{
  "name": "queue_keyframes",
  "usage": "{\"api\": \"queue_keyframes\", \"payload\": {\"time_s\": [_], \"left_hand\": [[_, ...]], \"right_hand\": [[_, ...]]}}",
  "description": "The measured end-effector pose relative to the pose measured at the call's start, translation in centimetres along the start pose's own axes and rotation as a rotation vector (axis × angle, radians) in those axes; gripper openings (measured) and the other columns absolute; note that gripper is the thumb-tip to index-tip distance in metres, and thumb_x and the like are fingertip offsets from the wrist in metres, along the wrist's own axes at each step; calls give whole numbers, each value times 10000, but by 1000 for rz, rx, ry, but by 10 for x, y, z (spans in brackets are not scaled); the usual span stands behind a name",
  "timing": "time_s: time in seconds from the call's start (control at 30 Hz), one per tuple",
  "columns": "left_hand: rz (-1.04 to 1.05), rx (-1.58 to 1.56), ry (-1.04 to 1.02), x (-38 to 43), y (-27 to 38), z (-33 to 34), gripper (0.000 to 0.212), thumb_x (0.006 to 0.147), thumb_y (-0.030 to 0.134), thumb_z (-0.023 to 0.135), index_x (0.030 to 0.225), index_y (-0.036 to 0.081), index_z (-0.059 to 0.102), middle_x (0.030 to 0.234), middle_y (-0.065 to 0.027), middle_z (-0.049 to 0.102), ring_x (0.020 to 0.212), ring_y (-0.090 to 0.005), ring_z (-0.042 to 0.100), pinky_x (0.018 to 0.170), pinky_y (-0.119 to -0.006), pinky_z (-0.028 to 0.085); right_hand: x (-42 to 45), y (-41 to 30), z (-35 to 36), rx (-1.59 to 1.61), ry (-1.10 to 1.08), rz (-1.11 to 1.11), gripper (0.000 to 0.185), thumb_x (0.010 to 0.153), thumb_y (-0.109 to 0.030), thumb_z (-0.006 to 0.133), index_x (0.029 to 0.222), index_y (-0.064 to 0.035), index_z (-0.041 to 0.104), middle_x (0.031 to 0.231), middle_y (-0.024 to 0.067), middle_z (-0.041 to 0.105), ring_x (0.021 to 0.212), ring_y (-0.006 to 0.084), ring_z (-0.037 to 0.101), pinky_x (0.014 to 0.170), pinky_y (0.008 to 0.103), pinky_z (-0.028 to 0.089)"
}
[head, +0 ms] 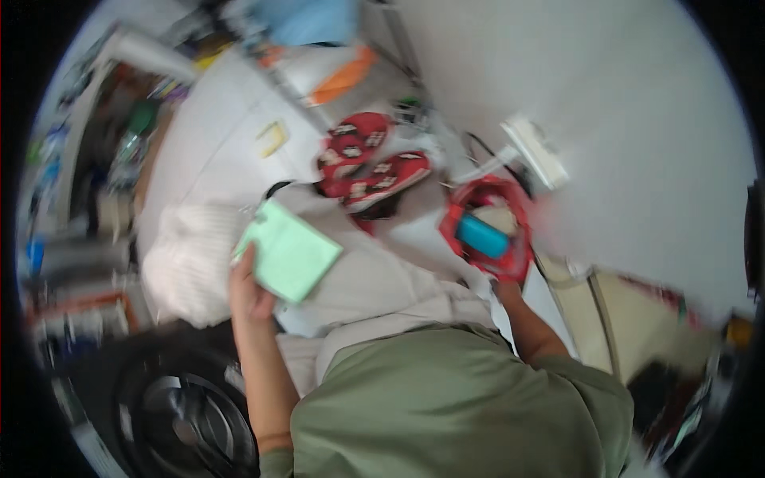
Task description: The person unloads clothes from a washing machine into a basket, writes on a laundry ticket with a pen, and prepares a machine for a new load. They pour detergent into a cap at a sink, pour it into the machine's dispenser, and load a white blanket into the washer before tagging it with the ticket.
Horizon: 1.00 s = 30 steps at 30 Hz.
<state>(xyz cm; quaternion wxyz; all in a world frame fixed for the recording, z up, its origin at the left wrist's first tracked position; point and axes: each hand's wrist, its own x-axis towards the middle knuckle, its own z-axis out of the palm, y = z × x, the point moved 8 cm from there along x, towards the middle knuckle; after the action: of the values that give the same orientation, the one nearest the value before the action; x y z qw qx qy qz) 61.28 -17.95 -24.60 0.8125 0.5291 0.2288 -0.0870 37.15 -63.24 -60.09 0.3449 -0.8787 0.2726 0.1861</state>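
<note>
My left hand grips a flat mint-green square item by its left edge, with the thumb over it. It may be a notepad or a pouch; blur hides the detail. Over to the right, my right hand is at the near rim of a red bag and appears to hold it; the bag hides the fingers. The bag's mouth faces up. Inside lie a teal box-shaped item and a pale item. A white ribbed knit piece lies beside my left hand.
Red patterned footwear shows ahead on the pale floor. A yellow piece lies left of it. Behind the red bag is a white fixture near the wall. A round black object sits lower left, and crowded shelves stand beyond.
</note>
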Motion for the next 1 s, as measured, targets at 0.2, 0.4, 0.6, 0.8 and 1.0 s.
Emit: {"api": "queue_keyframes", "payload": {"time_s": [0.2,0.4,0.6,0.8,1.0], "left_hand": [[71,-97,96,-31,3,-40,282,896,112,580,1141,-23,541,1079,-111,618,942,-207,627,827,-333,528],[160,-179,151,-65,7,-57,306,892,63,553,1181,-35,529,1078,-117,618,966,-196,618,849,-321,513],[149,-188,214,-79,-3,-56,282,929,119,519,1174,-20,517,1066,-105,618,920,-178,623,810,-314,516],[192,-250,287,-80,-12,-77,264,947,172,518,1126,-20,551,1015,-90,643,843,-150,632,773,-287,503],[229,-274,274,-79,-10,-76,250,959,166,496,1115,-17,563,987,-58,643,843,-118,609,750,-258,483]], "right_hand": [[0,11,16,-512,-492,142,364,767,-346,607,956,-36,630,869,186,651,829,343,642,723,443,507],[-73,-58,-80,-1128,-826,-180,351,684,-286,646,936,-42,629,818,161,651,794,333,644,710,442,507],[-119,-352,-231,-554,-459,-695,298,622,-187,700,818,0,577,664,149,589,633,260,619,587,368,480],[-142,-570,-173,606,-528,-1099,151,774,-52,661,839,-15,529,769,59,603,639,125,580,572,256,466],[-176,-643,-14,1237,-1087,-700,108,861,-39,581,958,7,569,779,92,627,648,124,586,585,223,462]]}}
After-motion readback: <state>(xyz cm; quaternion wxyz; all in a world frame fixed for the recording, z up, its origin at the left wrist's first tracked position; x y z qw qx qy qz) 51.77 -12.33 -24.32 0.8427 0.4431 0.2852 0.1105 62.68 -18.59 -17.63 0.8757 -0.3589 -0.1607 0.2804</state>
